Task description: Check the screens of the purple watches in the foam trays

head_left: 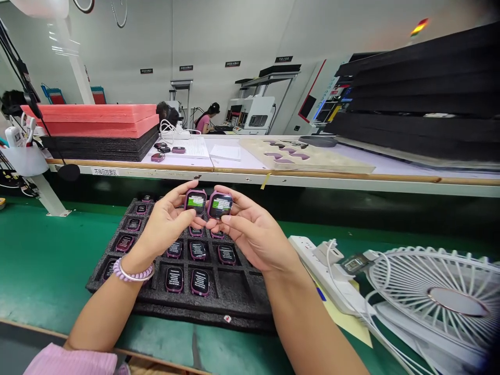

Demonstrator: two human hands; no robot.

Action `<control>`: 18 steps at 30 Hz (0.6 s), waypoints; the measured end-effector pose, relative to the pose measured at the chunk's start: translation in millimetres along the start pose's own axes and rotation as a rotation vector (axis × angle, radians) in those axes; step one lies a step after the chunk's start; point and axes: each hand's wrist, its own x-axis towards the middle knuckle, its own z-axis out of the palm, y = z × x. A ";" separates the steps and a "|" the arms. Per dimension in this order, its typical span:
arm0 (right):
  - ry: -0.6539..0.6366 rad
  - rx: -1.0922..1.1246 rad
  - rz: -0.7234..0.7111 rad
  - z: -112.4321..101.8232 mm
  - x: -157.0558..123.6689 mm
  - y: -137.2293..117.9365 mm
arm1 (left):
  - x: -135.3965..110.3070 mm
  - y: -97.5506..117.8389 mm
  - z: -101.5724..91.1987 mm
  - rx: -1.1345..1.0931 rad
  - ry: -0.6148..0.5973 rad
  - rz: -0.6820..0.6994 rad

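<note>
Side by side above the foam tray, two purple-cased square smartwatches without straps face me, their screens lit with green and white blocks. My left hand point(172, 211) is closed on the left smartwatch point(196, 202), thumb at its lower edge. The right smartwatch point(220, 205) is gripped between the thumb and fingers of my right hand point(250, 224). Beneath them lies the black foam tray point(156, 297), where several similar watches point(174, 279) sit in square pockets, with white text on dark screens. My hands and forearms hide part of the tray.
Right of the tray are a white power strip point(312, 255) with plugs and cables, and a white fan point(433, 302). A shelf edge point(351, 186) crosses behind my hands. It bears pink foam sheets point(97, 120), papers, a beige template board point(324, 162) and stacked black trays point(422, 104).
</note>
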 end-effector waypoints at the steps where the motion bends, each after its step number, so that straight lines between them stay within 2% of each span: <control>1: 0.008 -0.010 -0.005 -0.1 0.2 -0.3 | -0.1 0.0 -0.1 -0.005 -0.001 -0.006; 18: 0.050 -0.070 -0.038 -3.2 2.8 0.3 | -1.2 2.2 3.6 -0.044 -0.004 -0.086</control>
